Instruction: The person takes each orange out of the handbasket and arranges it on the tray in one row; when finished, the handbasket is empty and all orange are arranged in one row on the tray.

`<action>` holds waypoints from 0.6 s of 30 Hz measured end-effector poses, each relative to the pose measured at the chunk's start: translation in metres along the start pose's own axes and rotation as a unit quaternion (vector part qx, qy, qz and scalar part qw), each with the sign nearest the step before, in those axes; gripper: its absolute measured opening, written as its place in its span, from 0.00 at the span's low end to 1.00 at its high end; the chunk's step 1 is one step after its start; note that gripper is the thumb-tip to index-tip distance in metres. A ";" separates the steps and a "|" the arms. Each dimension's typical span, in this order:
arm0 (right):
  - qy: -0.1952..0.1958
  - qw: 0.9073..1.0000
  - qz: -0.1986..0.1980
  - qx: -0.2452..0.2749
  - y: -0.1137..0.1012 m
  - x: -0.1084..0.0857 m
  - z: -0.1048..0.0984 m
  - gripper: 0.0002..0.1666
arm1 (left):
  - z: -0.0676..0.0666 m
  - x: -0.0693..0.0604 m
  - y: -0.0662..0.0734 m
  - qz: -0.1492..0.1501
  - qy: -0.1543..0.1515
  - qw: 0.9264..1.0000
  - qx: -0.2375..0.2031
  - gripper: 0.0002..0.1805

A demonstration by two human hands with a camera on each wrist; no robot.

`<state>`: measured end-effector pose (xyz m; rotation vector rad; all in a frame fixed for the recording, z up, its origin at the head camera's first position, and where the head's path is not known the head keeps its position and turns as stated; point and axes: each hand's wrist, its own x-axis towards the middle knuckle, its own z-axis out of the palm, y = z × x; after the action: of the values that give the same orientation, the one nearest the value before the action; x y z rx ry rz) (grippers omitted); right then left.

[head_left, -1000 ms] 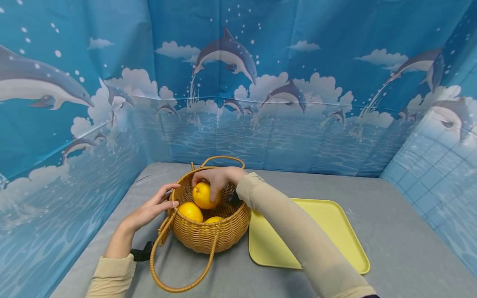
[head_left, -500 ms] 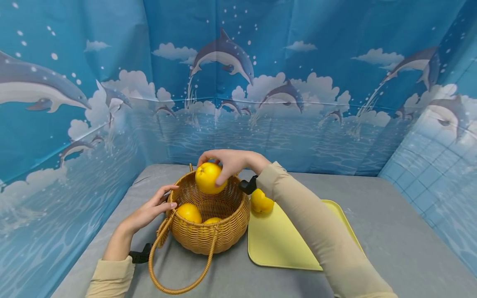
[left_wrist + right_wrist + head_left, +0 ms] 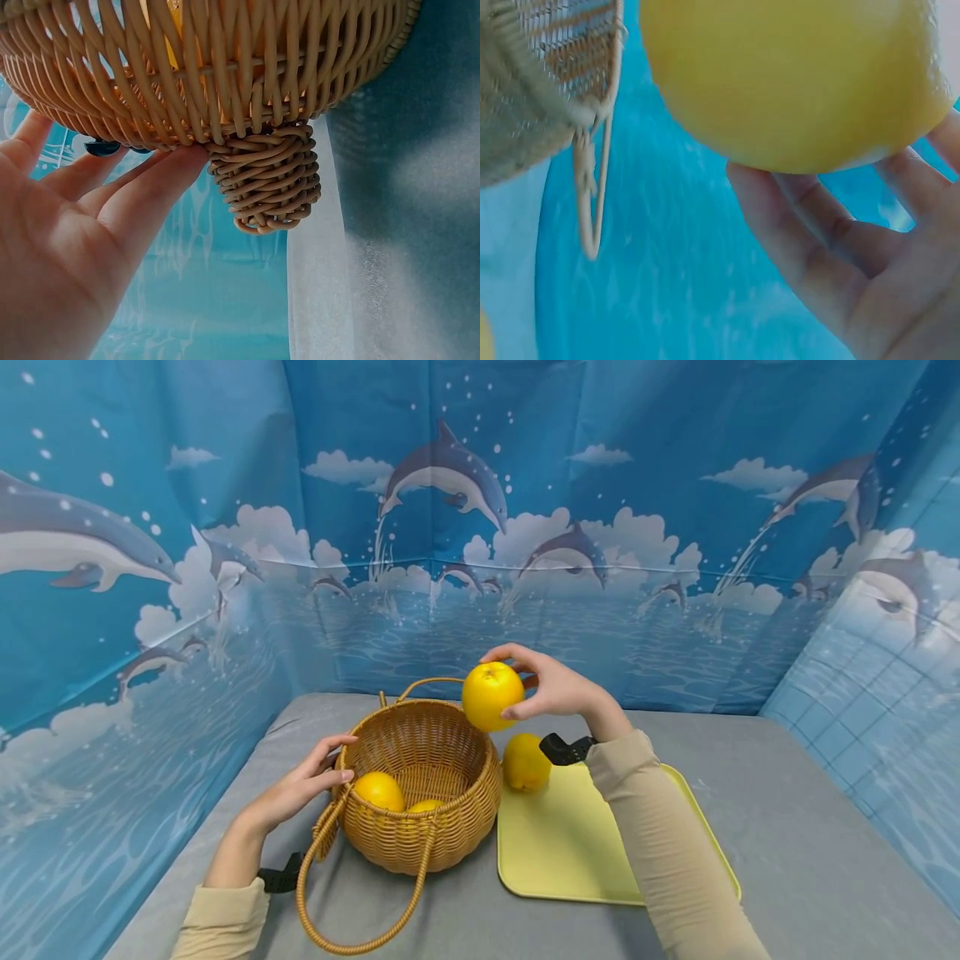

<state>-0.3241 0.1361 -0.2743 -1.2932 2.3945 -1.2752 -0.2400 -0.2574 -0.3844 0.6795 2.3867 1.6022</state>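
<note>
My right hand (image 3: pixel 558 687) grips a yellow-orange fruit (image 3: pixel 491 696) above the right rim of a wicker basket (image 3: pixel 420 839). The right wrist view shows the held fruit (image 3: pixel 795 75) close up, fingers (image 3: pixel 802 247) against its side. At the basket's left rim rests my left hand (image 3: pixel 300 785), fingers fairly straight; the left wrist view has this hand (image 3: pixel 90 232) touching the wicker wall (image 3: pixel 225 67). Two fruits lie inside the basket, one at the left (image 3: pixel 379 791) and one partly hidden by the front rim (image 3: pixel 426 807). Another fruit (image 3: pixel 527 763) sits at the tray's back left corner.
A yellow tray (image 3: pixel 562 852) lies right of the basket on a grey surface (image 3: pixel 810 843). One basket handle (image 3: pixel 360 948) hangs down in front, another (image 3: pixel 427 682) stands at the back. Blue dolphin-print curtains (image 3: pixel 525 610) enclose the back and sides.
My right hand has lifted the fruit up out of the basket and moved it right, past the rim. The fruit on the tray has come into view. My left hand has stayed at the rim.
</note>
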 end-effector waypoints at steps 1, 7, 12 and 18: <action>0.015 1.000 0.001 0.008 0.005 -0.008 -0.001 0.39 | 0.000 0.000 0.000 -0.001 0.001 1.000 0.000 0.28; 0.074 0.996 0.018 0.052 0.031 -0.052 -0.007 0.38 | 0.001 -0.001 -0.001 0.000 -0.001 1.000 -0.005 0.28; 0.100 0.992 0.033 0.076 0.059 -0.082 -0.007 0.37 | 0.001 0.001 -0.001 -0.002 0.000 1.000 -0.001 0.28; 0.115 0.987 0.052 0.094 0.080 -0.108 0.004 0.35 | 0.000 0.001 0.000 -0.006 0.002 1.000 0.001 0.28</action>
<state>-0.3050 0.2351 -0.3630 -1.0035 2.3781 -1.6530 -0.2411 -0.2566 -0.3845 0.6625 2.3917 1.5978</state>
